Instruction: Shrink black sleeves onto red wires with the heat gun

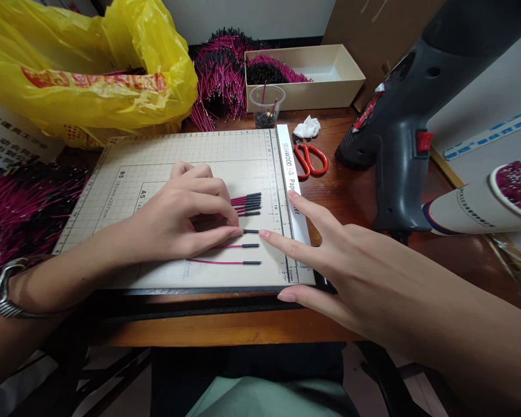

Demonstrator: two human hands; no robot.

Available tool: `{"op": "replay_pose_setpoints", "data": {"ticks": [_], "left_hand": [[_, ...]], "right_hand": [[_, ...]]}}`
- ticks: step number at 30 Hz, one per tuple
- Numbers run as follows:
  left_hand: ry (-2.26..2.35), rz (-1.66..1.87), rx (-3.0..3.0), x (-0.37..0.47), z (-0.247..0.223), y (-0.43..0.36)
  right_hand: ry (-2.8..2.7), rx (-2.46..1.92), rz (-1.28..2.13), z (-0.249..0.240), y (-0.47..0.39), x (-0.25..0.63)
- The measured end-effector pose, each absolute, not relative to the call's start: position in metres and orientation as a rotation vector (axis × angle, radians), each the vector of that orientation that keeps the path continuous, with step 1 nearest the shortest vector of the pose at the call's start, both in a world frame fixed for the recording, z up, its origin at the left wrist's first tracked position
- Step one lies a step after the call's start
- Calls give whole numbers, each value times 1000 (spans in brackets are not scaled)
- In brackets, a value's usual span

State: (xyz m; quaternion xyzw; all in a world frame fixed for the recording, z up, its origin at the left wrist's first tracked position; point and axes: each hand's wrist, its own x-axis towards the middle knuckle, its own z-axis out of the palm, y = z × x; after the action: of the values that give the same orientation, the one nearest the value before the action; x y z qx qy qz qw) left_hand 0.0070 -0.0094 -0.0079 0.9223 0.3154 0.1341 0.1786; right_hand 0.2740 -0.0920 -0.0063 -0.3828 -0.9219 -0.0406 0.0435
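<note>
My left hand (191, 211) rests over a paper cutter board (226, 150), thumb and forefinger pinched on a wire whose black-sleeved end (250, 231) points right. Spread apart, the fingers of my right hand (330, 255) hold nothing. One of its fingertips meets the tip of that sleeve, and another lies on the white cutter rail (290, 174). Just beyond the pinch, several magenta wires with black sleeves (252, 202) lie side by side, partly hidden by my left hand. Nearer to me are two more wires, one with its black sleeve (250, 245) and the other with its sleeve (252, 263).
Red-handled scissors (316, 159) and crumpled tissue (307, 127) lie right of the board. Behind it stand a plastic cup (267, 107), a cream box (312, 95) and a wire pile (221, 75). A yellow bag (125, 46) is left; a dark heat gun (399, 139) and paper cup (469, 208) are right.
</note>
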Motion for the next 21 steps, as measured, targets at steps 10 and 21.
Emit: {"op": "replay_pose_setpoints", "data": {"ticks": [10,21], "left_hand": [[783,462,2601,6,-9,-9],[844,458,2644,7,-9,-12]], "right_hand": [[-2808,-1174,-107,-8,-91,274],[-2795,-1126,-89,-7,-86,278]]}}
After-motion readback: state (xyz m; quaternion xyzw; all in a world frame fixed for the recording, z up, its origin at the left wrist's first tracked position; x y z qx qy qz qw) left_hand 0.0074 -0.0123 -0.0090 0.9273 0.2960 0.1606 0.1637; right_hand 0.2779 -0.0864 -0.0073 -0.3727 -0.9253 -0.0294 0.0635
